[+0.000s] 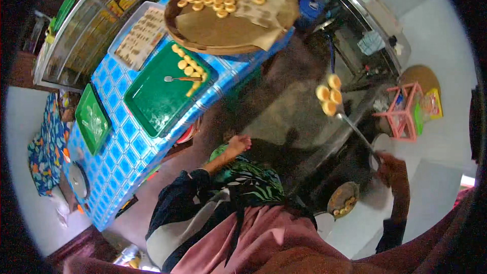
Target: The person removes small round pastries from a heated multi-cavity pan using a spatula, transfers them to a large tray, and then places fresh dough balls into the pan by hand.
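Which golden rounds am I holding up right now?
The four golden rounds on the long-handled tool in your right hand; other rounds lie in the round tray and larger green tray.

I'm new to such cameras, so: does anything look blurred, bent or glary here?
Head view: the glass case bows near the picture's edge; pale glare marks the larger green tray; the right hand's fingers look dark and blurred.

A kitchen; round cakes (pixel 335 96), a cooking pan (pixel 341 193), green dough tray (pixel 152 102) show it
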Available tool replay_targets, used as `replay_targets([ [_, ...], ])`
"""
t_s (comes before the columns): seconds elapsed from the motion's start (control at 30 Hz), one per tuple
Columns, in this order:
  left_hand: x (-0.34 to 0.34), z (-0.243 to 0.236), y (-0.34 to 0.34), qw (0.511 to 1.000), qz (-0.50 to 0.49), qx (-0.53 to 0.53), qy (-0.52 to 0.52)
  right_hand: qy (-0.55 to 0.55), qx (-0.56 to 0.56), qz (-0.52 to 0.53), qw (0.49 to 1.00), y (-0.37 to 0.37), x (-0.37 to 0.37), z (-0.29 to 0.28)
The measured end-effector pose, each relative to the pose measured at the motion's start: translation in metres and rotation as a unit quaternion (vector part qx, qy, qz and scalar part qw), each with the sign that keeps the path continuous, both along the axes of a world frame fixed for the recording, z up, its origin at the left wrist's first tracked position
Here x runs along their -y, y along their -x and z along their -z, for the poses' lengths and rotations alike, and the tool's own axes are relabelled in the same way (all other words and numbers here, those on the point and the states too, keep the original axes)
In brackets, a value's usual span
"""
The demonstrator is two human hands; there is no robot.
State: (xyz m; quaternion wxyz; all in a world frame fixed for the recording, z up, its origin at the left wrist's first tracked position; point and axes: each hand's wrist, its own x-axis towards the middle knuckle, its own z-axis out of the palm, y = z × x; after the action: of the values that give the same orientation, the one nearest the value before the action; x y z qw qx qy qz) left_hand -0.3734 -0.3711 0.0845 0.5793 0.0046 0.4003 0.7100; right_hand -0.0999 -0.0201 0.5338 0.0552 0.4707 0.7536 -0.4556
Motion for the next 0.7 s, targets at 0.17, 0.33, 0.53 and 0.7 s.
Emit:
replay_targets([
  [0.17,0.041,-0.055,0.047,0.968,-0.055,-0.208,0.132,0.021,-0.068,-0.126,0.990,0.190,-0.030,-0.005],
  [0.33,0.059,-0.099,0.079,0.959,-0.081,-0.167,0.214,0.038,-0.008,-0.185,0.982,0.342,-0.043,0.002],
  [0.53,0.079,-0.093,0.095,0.957,-0.093,-0.181,0.205,-0.176,0.024,-0.430,0.885,0.479,-0.040,0.008],
  [0.7,0.069,-0.087,0.101,0.967,-0.086,-0.145,0.191,-0.401,0.166,-0.428,0.793,0.500,-0.027,-0.033],
])
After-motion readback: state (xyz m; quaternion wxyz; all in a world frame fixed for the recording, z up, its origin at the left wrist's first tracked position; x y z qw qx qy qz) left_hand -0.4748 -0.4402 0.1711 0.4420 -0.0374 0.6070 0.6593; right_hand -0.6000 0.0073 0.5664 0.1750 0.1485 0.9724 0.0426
